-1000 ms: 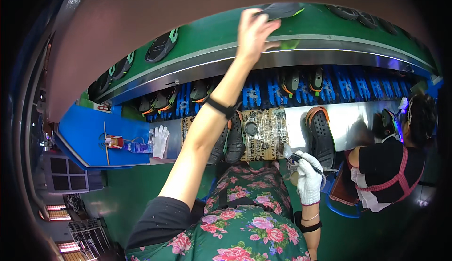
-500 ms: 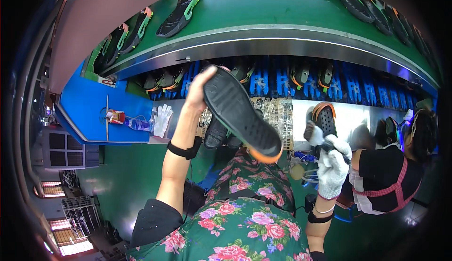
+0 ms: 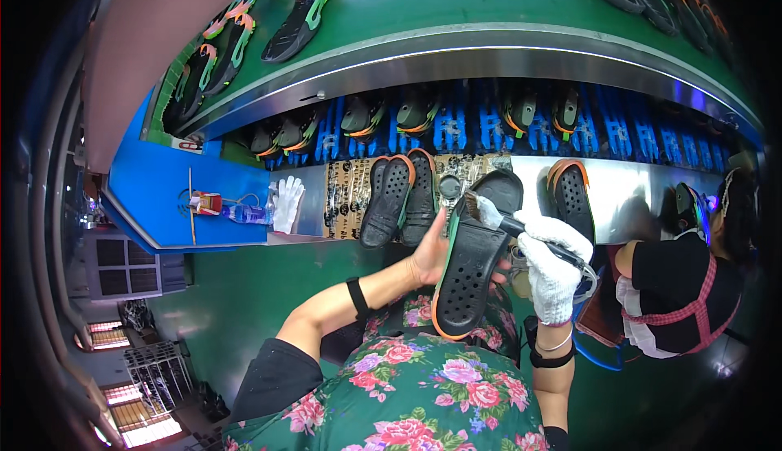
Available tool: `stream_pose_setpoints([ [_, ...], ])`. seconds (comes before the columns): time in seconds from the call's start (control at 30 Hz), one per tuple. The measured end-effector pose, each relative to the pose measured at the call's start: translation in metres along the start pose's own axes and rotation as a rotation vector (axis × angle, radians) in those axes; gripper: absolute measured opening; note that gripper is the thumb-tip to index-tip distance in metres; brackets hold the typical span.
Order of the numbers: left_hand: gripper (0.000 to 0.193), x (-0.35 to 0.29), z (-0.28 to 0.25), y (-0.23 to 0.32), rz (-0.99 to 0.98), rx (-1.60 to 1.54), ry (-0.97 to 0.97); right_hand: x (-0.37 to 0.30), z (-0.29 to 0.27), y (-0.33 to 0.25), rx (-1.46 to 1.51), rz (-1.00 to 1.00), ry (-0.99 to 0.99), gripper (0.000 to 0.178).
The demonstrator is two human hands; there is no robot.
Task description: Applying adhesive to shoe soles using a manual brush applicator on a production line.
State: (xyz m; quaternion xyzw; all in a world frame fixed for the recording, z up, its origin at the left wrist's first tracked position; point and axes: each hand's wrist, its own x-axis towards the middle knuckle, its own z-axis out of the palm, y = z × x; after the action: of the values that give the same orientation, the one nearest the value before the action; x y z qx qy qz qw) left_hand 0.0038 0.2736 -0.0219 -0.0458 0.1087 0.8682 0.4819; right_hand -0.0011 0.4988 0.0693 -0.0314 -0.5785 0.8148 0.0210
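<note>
Black sole [image 3: 467,288], orange-rimmed end nearest floral apron [image 3: 411,398], now lies under brush [image 3: 487,213]; half second ago both were well apart, so brushing seems newly under way. Bare left hand [image 3: 428,257] clamps sole, thumb one side, fingers round other. White-gloved right hand [image 3: 554,268] closed on brush handle; bristle contact hard to confirm. Beyond, more soles [image 3: 388,199] on metal bench [image 3: 532,181]; blue racks [image 3: 449,129] behind, green surface [image 3: 456,3] farthest.

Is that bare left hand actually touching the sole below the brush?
Touching. The head view shows the left hand gripping the sole, thumb along one edge and fingertips showing past the other.
</note>
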Motion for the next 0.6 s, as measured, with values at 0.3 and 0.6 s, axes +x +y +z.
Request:
stream_pose_setpoints([
  [0.3,0.129,0.027,0.053,0.011,0.233,0.009,0.327,0.022,0.004,-0.012,-0.315,-0.405,-0.086,0.020],
  [0.6,0.109,0.046,0.048,-0.004,0.383,-0.102,0.015,0.048,0.002,-0.041,-0.789,-0.847,-0.069,0.030],
])
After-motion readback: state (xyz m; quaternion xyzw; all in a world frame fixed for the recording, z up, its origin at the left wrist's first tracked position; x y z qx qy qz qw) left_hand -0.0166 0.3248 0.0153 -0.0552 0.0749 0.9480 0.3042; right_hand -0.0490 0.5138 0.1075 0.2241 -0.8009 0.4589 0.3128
